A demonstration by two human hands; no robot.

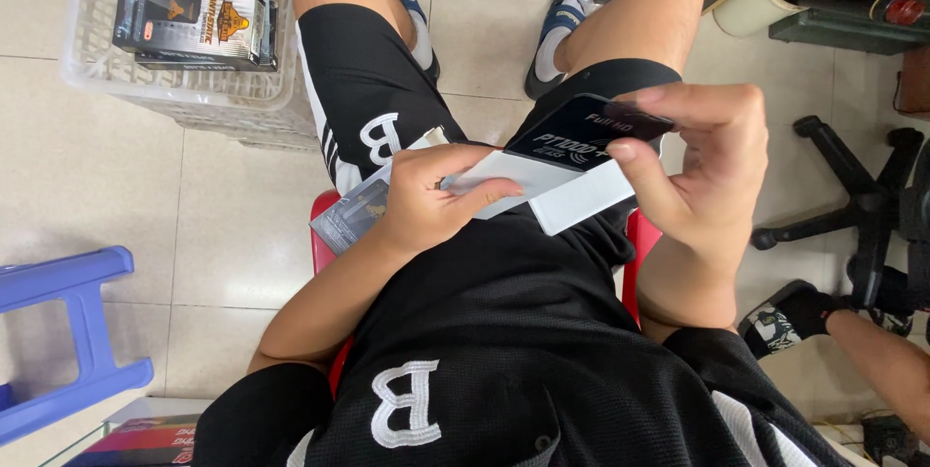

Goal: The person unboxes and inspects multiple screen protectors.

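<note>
Both hands closed: left hand (pixel 426 198) pinches white inner tray (pixel 542 186), right hand (pixel 699 162) grips black sleeve (pixel 581 130) by its end | place: above lap, over red stool (pixel 324 239) front edge | handling: light thin cardboard, looks smooth, dents easily; better hold at edges.

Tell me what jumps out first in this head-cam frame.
Dead centre, the left hand and right hand work a flat black retail box with a white inner sleeve sliding out of it, held over the lap. Top left, a white plastic crate on the tiled floor holds more boxed packages. A blue plastic stool sits at lower left, and another person's arm shows at lower right.
</note>
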